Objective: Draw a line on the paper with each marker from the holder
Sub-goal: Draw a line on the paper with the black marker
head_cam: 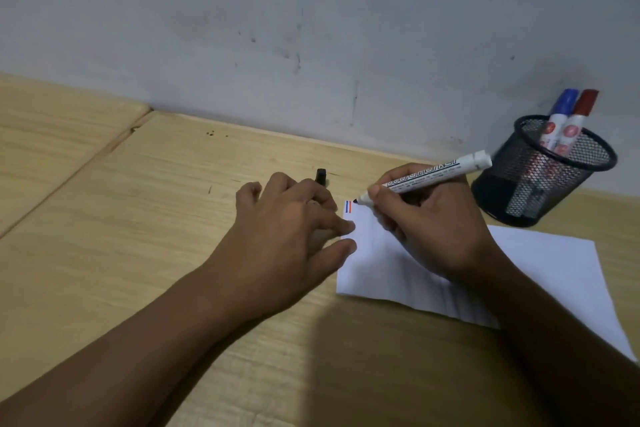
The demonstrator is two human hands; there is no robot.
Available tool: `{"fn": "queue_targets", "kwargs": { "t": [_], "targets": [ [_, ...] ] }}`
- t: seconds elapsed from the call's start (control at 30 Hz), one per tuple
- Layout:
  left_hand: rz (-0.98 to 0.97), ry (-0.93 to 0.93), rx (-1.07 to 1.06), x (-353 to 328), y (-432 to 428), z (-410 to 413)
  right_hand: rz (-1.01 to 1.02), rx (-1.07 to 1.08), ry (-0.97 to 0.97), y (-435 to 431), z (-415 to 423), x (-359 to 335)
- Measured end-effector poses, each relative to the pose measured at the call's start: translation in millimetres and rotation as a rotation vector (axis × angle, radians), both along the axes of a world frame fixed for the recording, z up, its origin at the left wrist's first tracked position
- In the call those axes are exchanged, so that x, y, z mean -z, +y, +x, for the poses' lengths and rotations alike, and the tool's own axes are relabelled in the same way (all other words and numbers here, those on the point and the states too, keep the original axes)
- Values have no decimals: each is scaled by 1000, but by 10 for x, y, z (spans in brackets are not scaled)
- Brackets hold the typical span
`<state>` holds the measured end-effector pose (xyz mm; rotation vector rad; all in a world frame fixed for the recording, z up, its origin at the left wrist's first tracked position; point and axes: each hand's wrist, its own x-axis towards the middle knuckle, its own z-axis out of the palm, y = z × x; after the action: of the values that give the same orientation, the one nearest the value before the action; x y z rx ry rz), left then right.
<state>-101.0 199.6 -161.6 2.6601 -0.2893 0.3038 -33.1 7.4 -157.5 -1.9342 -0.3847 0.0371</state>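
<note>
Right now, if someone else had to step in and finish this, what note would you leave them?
Right hand: holds the uncapped black marker, tip at the paper's top-left corner.
Left hand: fingertips pin the paper's left edge and it holds the black cap.
Holder: blue marker and red marker stand inside, capped.
Done: blue and red lines are drawn.
Left: draw the black line, cap the marker, return it.
</note>
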Motion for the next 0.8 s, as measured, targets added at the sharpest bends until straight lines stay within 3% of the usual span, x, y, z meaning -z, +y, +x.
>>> {"fn": "queue_targets", "kwargs": {
  "t": [0.8],
  "targets": [
    [-22,-5,11,13,-4,16,-65,-53,-6,-9,8,-19]
  ]
}}
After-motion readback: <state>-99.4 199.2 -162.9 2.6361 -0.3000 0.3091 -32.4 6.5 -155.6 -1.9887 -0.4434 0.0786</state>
